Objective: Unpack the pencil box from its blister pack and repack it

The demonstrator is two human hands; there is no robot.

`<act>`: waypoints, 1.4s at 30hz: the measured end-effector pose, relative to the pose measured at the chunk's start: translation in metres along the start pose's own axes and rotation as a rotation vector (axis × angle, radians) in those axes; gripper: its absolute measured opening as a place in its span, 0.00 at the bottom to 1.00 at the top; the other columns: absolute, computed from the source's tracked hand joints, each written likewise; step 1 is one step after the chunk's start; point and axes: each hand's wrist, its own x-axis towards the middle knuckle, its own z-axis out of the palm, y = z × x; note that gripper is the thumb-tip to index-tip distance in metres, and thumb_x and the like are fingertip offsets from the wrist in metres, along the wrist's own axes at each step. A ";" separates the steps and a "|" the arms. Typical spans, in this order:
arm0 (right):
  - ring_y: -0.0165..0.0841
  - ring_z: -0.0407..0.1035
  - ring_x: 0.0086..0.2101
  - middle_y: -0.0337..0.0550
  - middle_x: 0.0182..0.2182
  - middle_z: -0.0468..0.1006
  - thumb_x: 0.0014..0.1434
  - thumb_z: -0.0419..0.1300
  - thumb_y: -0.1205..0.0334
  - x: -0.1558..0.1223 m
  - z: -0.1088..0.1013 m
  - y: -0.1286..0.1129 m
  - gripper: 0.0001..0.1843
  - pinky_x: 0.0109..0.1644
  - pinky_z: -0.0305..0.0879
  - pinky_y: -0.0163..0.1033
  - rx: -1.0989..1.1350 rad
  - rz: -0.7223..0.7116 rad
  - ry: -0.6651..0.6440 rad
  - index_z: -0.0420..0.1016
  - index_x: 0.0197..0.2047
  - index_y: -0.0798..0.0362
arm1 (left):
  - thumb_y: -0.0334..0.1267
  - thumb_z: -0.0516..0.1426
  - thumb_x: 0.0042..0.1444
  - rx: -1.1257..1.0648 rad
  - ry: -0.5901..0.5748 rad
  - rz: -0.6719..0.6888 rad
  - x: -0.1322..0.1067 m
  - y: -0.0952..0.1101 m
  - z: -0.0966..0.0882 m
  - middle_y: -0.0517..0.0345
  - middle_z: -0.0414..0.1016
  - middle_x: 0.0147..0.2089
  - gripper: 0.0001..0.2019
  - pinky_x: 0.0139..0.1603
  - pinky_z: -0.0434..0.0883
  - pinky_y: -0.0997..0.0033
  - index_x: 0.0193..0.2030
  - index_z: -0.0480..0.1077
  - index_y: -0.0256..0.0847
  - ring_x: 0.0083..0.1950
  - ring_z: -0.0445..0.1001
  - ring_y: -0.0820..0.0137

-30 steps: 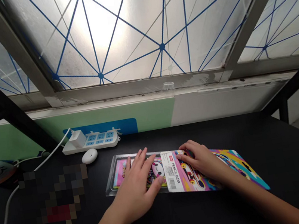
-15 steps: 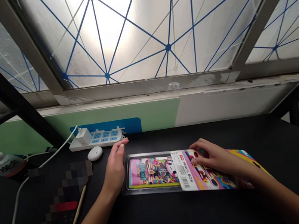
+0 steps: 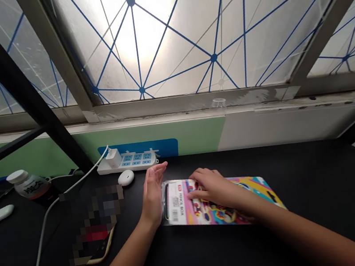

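Behind the power strip (image 3: 138, 160) rises a wide window (image 3: 175, 34) with blue lines; before the strip spreads the black desk (image 3: 315, 192); on it, to the right of the strip and nearer to the person, lies the colourful pencil box card (image 3: 224, 215), flat, with the edge of a transparent tray (image 3: 167, 213) showing at its left end; how far the tray goes under the card, I cannot tell; the right hand (image 3: 210, 188), farther right from the strip, lies palm down upon the card, thumb and fingers apart, clamped on nothing that I can see; the left hand (image 3: 153, 195), just before the strip's right end, stands on its edge at the tray, its fingers nearly together and grasping nothing; for good work, I judge, the left palm should be square to the tray as a stop, while the right hand presses evenly and low, so that the thin card does not bend; left of the strip is a bottle (image 3: 33, 186); just before the strip, a small white case (image 3: 125, 177).
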 end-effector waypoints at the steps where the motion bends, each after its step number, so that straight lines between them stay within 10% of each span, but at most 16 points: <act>1: 0.47 0.70 0.48 0.50 0.46 0.77 0.63 0.56 0.37 0.008 0.005 -0.010 0.24 0.52 0.61 0.51 -0.007 -0.013 0.004 0.75 0.49 0.48 | 0.55 0.43 0.69 0.025 0.002 0.004 0.000 0.000 -0.001 0.48 0.75 0.59 0.23 0.68 0.60 0.56 0.51 0.69 0.41 0.66 0.68 0.60; 7: 0.51 0.67 0.54 0.54 0.55 0.74 0.64 0.54 0.36 0.011 0.011 -0.020 0.30 0.63 0.48 0.62 -0.048 -0.010 0.118 0.70 0.57 0.50 | 0.44 0.50 0.66 0.149 0.053 -0.070 0.006 -0.002 -0.007 0.48 0.74 0.60 0.13 0.67 0.60 0.55 0.50 0.69 0.42 0.66 0.67 0.60; 11: 0.52 0.65 0.57 0.55 0.57 0.72 0.62 0.56 0.38 -0.027 -0.008 0.030 0.29 0.64 0.49 0.63 -0.015 0.092 0.191 0.71 0.57 0.49 | 0.27 0.52 0.55 0.195 0.052 -0.152 0.007 -0.003 -0.012 0.49 0.72 0.62 0.20 0.62 0.66 0.57 0.53 0.66 0.45 0.67 0.66 0.60; 18: 0.45 0.74 0.50 0.52 0.52 0.78 0.66 0.50 0.40 -0.089 -0.025 0.107 0.26 0.52 0.71 0.48 0.147 0.249 0.191 0.71 0.56 0.49 | 0.27 0.55 0.50 0.135 -0.032 -0.284 0.007 -0.007 -0.014 0.47 0.71 0.64 0.24 0.39 0.78 0.66 0.55 0.69 0.47 0.59 0.75 0.54; 24: 0.45 0.74 0.48 0.48 0.51 0.78 0.62 0.57 0.40 -0.082 -0.015 0.100 0.25 0.49 0.72 0.46 0.311 0.240 0.169 0.72 0.53 0.49 | 0.22 0.54 0.51 0.026 0.007 -0.293 0.011 -0.016 -0.015 0.47 0.75 0.61 0.27 0.51 0.76 0.62 0.58 0.68 0.45 0.64 0.71 0.56; 34: 0.41 0.74 0.39 0.45 0.42 0.80 0.60 0.58 0.38 -0.081 -0.013 0.105 0.24 0.40 0.70 0.43 0.251 0.216 0.191 0.73 0.47 0.50 | 0.24 0.57 0.56 -0.030 0.106 -0.368 0.013 -0.014 -0.010 0.41 0.69 0.65 0.21 0.38 0.79 0.69 0.56 0.65 0.43 0.59 0.76 0.55; 42: 0.42 0.74 0.37 0.45 0.39 0.81 0.53 0.64 0.37 -0.081 -0.019 0.102 0.26 0.39 0.70 0.43 0.258 0.224 0.260 0.73 0.43 0.50 | 0.35 0.59 0.61 0.001 0.171 -0.444 0.011 -0.012 -0.009 0.44 0.80 0.52 0.07 0.27 0.76 0.70 0.46 0.70 0.41 0.32 0.82 0.64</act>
